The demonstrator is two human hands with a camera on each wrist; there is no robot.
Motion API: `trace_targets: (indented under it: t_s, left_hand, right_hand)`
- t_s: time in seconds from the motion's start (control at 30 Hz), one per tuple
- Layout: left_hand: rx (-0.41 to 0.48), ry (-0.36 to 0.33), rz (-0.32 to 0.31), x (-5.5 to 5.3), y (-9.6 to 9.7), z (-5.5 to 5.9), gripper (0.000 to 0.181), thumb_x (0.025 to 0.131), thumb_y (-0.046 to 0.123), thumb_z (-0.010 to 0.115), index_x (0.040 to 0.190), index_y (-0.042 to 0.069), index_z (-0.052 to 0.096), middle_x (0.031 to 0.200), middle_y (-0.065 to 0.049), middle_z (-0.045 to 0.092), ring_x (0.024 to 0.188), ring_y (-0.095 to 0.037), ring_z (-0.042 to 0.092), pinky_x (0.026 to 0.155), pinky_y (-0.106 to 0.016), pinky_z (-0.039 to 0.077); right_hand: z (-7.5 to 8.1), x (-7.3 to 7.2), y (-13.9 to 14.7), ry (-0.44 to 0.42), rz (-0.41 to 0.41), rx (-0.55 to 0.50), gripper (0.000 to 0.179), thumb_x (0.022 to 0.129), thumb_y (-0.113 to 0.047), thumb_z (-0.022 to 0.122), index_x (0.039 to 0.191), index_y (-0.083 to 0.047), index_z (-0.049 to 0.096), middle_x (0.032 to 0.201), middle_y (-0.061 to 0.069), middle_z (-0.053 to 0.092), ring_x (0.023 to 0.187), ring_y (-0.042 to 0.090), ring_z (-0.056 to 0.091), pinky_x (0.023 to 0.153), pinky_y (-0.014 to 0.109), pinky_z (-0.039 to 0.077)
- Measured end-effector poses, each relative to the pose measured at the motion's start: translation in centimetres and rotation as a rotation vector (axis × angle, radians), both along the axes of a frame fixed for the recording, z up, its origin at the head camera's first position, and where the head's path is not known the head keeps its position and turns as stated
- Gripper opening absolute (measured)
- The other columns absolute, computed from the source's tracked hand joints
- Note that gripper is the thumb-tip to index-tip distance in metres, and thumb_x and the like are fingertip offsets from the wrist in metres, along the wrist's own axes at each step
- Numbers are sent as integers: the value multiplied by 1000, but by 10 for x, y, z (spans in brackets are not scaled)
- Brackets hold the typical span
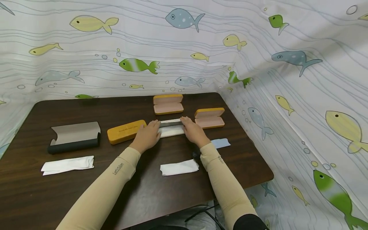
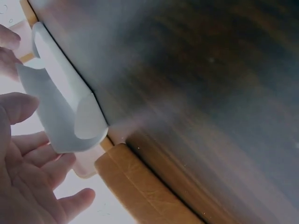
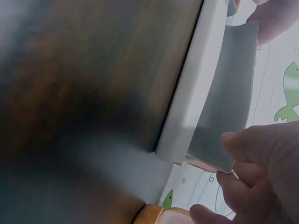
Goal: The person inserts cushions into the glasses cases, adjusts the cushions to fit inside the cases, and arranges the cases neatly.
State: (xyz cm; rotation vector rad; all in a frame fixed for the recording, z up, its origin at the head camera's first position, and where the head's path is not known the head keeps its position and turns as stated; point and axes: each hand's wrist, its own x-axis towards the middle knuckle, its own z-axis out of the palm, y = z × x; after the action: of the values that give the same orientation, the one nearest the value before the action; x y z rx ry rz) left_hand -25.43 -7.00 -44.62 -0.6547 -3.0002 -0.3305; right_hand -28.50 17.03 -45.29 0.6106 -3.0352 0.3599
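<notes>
A white glasses case point(image 1: 172, 131) with a grey lining stands with its lid raised at the middle of the table. My left hand point(image 1: 146, 136) holds the lid at its left end; in the left wrist view the fingers point(image 2: 39, 151) lie behind the lid corner. At the right end, my right hand point(image 1: 195, 131) pinches the lid, with the thumb point(image 3: 240, 144) over the grey lining point(image 3: 224, 98) and other fingers behind it. A shut yellow glasses case point(image 1: 126, 131) lies beside my left hand. The inside of the white case's base is hidden.
Two open yellow cases with pink lining, one at the back point(image 1: 168, 108) and one at right point(image 1: 210, 122), stand nearby. An open dark case point(image 1: 74, 145) is at left. White cloths point(image 1: 67, 164) point(image 1: 179, 168) and a blue cloth point(image 1: 220, 143) lie on the brown table point(image 1: 161, 198).
</notes>
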Motion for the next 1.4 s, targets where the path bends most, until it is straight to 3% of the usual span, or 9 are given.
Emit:
trace_targets:
  t_s: [0.1,0.23,0.37,0.5,0.73,0.83,0.97,1.1,1.4]
  left_hand:
    - [-34,11,-34,7,-1,0,53,103,23,58,148,-4,47,153,-21,46,141,-36,45,108,-66,37]
    - [-121,-45,-87,19,0,-1,52,103,25,61,146,-2,51,154,-20,45,141,-35,45,107,-65,39]
    - [-199,-159,-101,29,2,-2,61,103,29,61,151,-2,43,162,-20,32,147,-35,35,110,-65,36]
    - [-216,-197,-97,33,3,-3,66,103,30,61,154,-4,37,164,-20,25,150,-36,29,112,-65,33]
    - [-166,-108,-143,34,0,-1,51,103,27,61,146,2,53,156,-20,42,140,-36,46,106,-62,43]
    - [-107,-18,-161,35,-1,2,38,101,23,64,134,5,64,134,-16,64,120,-33,63,92,-54,54]
    - [-65,18,-174,40,1,6,27,100,22,66,121,7,71,112,-11,71,101,-31,69,79,-48,59]
    - [-51,-60,-218,47,5,11,22,100,23,66,114,8,72,108,-9,71,96,-27,69,77,-46,59]
    - [99,-400,-330,53,10,14,12,97,31,70,95,20,72,83,10,64,72,-9,57,69,-32,51]
  right_hand:
    - [-2,9,2,1,11,39,52,106,-11,54,156,-8,40,161,9,38,126,29,59,98,44,50]
    - [-3,22,4,-23,4,99,44,105,-9,57,149,-9,52,160,5,40,109,31,68,91,41,54]
    - [-4,31,4,-51,-6,133,41,104,-9,57,145,-11,57,159,3,40,128,30,59,105,41,48]
    - [-6,33,3,-48,-4,140,42,104,-8,57,146,-10,56,159,5,40,132,30,55,108,43,45]
    - [-8,34,4,-37,-4,132,42,104,-11,59,146,-10,56,159,5,40,129,30,58,107,43,47]
    - [-5,34,5,-41,6,124,43,104,-13,60,147,-10,55,160,5,40,126,30,60,105,43,48]
    - [2,39,6,-71,10,148,45,104,-17,60,148,-9,53,158,5,43,132,27,56,108,42,46]
    - [11,45,10,-140,24,125,40,104,-17,60,143,-7,58,146,10,56,130,29,57,109,43,45]
    - [16,65,30,-338,73,3,12,99,-8,66,110,-5,68,111,9,67,105,25,63,93,42,52]
